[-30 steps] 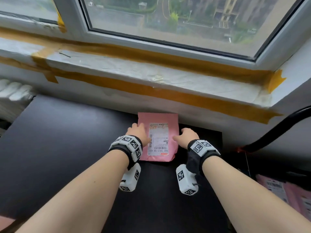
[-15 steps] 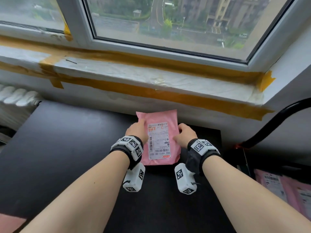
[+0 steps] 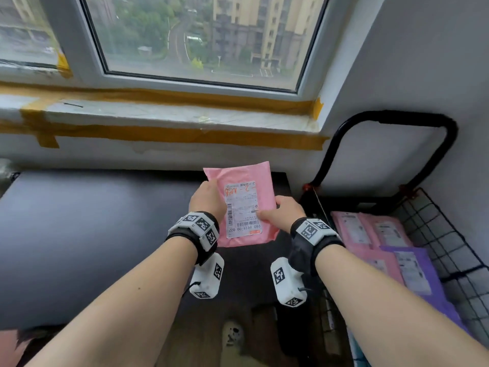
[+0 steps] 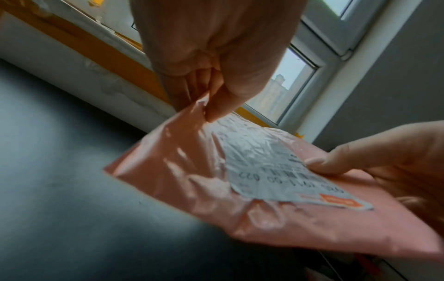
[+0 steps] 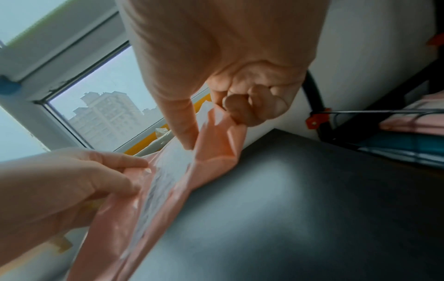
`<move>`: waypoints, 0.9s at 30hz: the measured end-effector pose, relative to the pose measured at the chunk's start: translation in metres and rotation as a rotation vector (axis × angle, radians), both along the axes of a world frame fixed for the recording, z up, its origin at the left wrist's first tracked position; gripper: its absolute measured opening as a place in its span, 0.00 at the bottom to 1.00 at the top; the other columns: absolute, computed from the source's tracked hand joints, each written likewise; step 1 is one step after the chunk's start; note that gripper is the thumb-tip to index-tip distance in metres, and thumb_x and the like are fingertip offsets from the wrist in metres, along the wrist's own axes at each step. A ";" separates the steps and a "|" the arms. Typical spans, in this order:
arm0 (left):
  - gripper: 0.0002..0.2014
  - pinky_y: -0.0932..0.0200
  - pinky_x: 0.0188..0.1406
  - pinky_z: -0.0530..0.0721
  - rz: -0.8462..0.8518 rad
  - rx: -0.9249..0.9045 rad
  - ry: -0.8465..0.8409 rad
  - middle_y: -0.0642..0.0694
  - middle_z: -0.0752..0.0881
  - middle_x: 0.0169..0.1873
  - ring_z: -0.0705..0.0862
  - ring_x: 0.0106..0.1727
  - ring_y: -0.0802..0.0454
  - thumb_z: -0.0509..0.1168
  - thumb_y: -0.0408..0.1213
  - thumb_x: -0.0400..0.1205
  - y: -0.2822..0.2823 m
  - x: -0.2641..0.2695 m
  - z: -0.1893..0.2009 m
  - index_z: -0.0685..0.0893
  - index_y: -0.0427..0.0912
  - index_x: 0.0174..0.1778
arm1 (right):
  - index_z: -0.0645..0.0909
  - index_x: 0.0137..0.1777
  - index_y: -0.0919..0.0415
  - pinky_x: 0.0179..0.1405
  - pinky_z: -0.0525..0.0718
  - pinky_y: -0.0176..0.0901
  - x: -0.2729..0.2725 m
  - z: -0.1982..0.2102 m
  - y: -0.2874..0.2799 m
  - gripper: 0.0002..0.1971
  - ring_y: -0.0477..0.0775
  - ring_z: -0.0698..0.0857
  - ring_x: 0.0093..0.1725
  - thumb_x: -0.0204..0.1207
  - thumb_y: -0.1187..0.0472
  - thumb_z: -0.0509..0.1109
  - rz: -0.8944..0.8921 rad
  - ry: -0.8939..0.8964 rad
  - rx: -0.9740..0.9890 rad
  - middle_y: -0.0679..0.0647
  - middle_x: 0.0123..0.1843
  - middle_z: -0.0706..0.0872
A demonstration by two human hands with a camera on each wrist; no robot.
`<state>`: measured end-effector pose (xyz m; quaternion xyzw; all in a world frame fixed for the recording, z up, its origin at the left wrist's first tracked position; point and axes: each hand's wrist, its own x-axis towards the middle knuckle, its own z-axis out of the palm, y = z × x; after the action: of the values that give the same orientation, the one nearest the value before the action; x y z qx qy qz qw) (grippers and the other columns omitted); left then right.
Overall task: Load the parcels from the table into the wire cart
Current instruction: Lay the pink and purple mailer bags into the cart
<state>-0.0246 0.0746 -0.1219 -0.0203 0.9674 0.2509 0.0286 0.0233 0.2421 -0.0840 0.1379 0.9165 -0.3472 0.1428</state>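
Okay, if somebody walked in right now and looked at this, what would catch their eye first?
Probably the pink parcel with its white label, held up over the dark table by the left hand and the right hand, one on each side edge. Next, the wire cart on the right, already holding pink and purple parcels, and the big window behind.

The parcel, flat on the table a second ago, is now lifted clear, pinched by left hand and right hand, shifted toward 3 o'clock.
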 end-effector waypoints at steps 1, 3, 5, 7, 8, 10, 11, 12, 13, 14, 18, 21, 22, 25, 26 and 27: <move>0.13 0.55 0.34 0.75 -0.029 -0.008 0.014 0.45 0.82 0.45 0.78 0.37 0.46 0.55 0.31 0.78 0.010 0.008 0.000 0.80 0.42 0.56 | 0.82 0.54 0.55 0.47 0.79 0.40 0.013 0.002 0.007 0.12 0.52 0.84 0.48 0.72 0.55 0.73 -0.023 0.007 0.025 0.52 0.54 0.88; 0.11 0.57 0.33 0.78 -0.074 -0.011 0.025 0.48 0.82 0.43 0.81 0.36 0.48 0.58 0.34 0.77 0.030 0.027 0.002 0.79 0.45 0.54 | 0.83 0.56 0.57 0.48 0.80 0.41 0.039 0.007 0.023 0.14 0.54 0.85 0.49 0.72 0.55 0.74 -0.067 0.018 0.062 0.53 0.54 0.88; 0.08 0.56 0.34 0.81 -0.117 0.013 0.023 0.50 0.82 0.42 0.83 0.37 0.48 0.57 0.34 0.77 0.050 0.044 0.009 0.77 0.45 0.50 | 0.83 0.55 0.56 0.43 0.79 0.39 0.060 0.014 0.039 0.12 0.53 0.84 0.47 0.73 0.54 0.73 -0.100 0.020 0.096 0.51 0.50 0.86; 0.06 0.54 0.37 0.85 -0.164 0.040 0.037 0.50 0.82 0.42 0.84 0.38 0.48 0.56 0.33 0.78 0.069 0.058 0.018 0.75 0.46 0.48 | 0.82 0.49 0.55 0.35 0.75 0.38 0.079 0.019 0.057 0.09 0.52 0.82 0.44 0.74 0.52 0.71 -0.126 0.021 0.144 0.50 0.46 0.84; 0.07 0.52 0.39 0.87 -0.190 0.048 0.054 0.49 0.82 0.42 0.84 0.38 0.48 0.56 0.33 0.77 0.079 0.063 0.021 0.74 0.46 0.48 | 0.80 0.45 0.55 0.32 0.73 0.39 0.088 0.021 0.067 0.07 0.52 0.81 0.43 0.75 0.52 0.70 -0.144 0.021 0.172 0.50 0.45 0.84; 0.08 0.48 0.41 0.88 -0.214 0.113 0.049 0.48 0.83 0.41 0.84 0.39 0.46 0.55 0.32 0.77 0.098 0.072 0.029 0.75 0.44 0.49 | 0.75 0.36 0.54 0.32 0.74 0.41 0.104 0.022 0.087 0.10 0.55 0.83 0.43 0.75 0.53 0.68 -0.194 0.017 0.208 0.52 0.42 0.83; 0.08 0.47 0.42 0.88 -0.225 0.133 0.042 0.48 0.83 0.41 0.85 0.39 0.46 0.54 0.32 0.78 0.109 0.075 0.029 0.76 0.43 0.50 | 0.73 0.33 0.53 0.36 0.79 0.43 0.112 0.023 0.097 0.11 0.57 0.84 0.45 0.76 0.54 0.67 -0.225 0.012 0.224 0.53 0.42 0.84; 0.11 0.47 0.42 0.88 -0.261 0.136 0.059 0.49 0.83 0.41 0.85 0.38 0.46 0.54 0.32 0.77 0.119 0.079 0.032 0.76 0.44 0.52 | 0.72 0.32 0.53 0.41 0.82 0.45 0.119 0.023 0.107 0.12 0.59 0.86 0.46 0.76 0.56 0.67 -0.255 0.012 0.239 0.54 0.42 0.85; 0.13 0.48 0.42 0.89 -0.286 0.122 0.068 0.49 0.84 0.41 0.85 0.38 0.46 0.55 0.33 0.76 0.128 0.084 0.034 0.77 0.46 0.54 | 0.72 0.30 0.53 0.44 0.82 0.45 0.126 0.023 0.117 0.13 0.59 0.86 0.46 0.76 0.57 0.66 -0.281 0.015 0.257 0.55 0.41 0.86; 0.14 0.47 0.43 0.89 -0.313 0.142 0.072 0.49 0.84 0.42 0.86 0.39 0.45 0.54 0.34 0.76 0.137 0.088 0.035 0.78 0.47 0.55 | 0.72 0.29 0.54 0.44 0.81 0.43 0.133 0.023 0.127 0.13 0.59 0.86 0.45 0.76 0.59 0.66 -0.304 0.014 0.277 0.54 0.40 0.85; 0.10 0.49 0.52 0.83 -0.392 0.209 0.058 0.44 0.81 0.51 0.82 0.49 0.41 0.52 0.33 0.82 0.176 0.106 0.043 0.74 0.40 0.57 | 0.79 0.33 0.56 0.38 0.75 0.39 0.150 0.023 0.166 0.10 0.56 0.79 0.40 0.76 0.64 0.66 -0.388 0.007 0.314 0.52 0.38 0.82; 0.15 0.50 0.56 0.79 -0.449 0.280 0.053 0.43 0.78 0.61 0.81 0.58 0.39 0.54 0.32 0.81 0.209 0.117 0.043 0.72 0.44 0.64 | 0.79 0.35 0.55 0.42 0.86 0.44 0.156 0.019 0.200 0.11 0.58 0.87 0.40 0.75 0.69 0.63 -0.457 0.018 0.232 0.55 0.40 0.87; 0.19 0.49 0.59 0.77 -0.456 0.316 0.040 0.44 0.77 0.65 0.80 0.61 0.39 0.55 0.32 0.81 0.221 0.119 0.041 0.71 0.46 0.68 | 0.80 0.38 0.57 0.44 0.89 0.47 0.157 0.017 0.213 0.10 0.59 0.89 0.38 0.75 0.70 0.62 -0.485 0.031 0.182 0.57 0.39 0.90; 0.28 0.49 0.64 0.75 -0.473 0.337 0.007 0.46 0.72 0.73 0.78 0.68 0.40 0.56 0.29 0.79 0.259 0.123 0.037 0.66 0.51 0.76 | 0.82 0.45 0.62 0.43 0.91 0.54 0.157 0.009 0.255 0.10 0.60 0.91 0.35 0.73 0.72 0.60 -0.534 0.067 0.092 0.60 0.35 0.91; 0.29 0.48 0.64 0.76 -0.474 0.316 0.002 0.46 0.71 0.73 0.77 0.67 0.40 0.56 0.28 0.79 0.273 0.123 0.035 0.66 0.50 0.76 | 0.82 0.46 0.63 0.42 0.91 0.54 0.156 0.005 0.271 0.10 0.60 0.91 0.35 0.74 0.72 0.60 -0.532 0.069 0.063 0.60 0.34 0.90; 0.28 0.48 0.63 0.76 -0.466 0.300 0.000 0.46 0.71 0.72 0.78 0.66 0.40 0.56 0.27 0.78 0.287 0.123 0.032 0.67 0.49 0.75 | 0.81 0.47 0.63 0.41 0.91 0.54 0.154 0.001 0.286 0.09 0.61 0.91 0.34 0.75 0.72 0.60 -0.522 0.067 0.025 0.61 0.33 0.90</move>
<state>0.0984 0.3611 -0.0895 0.2071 0.8981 0.3779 0.0882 0.1773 0.5281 -0.0832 0.3600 0.8583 -0.3654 0.0163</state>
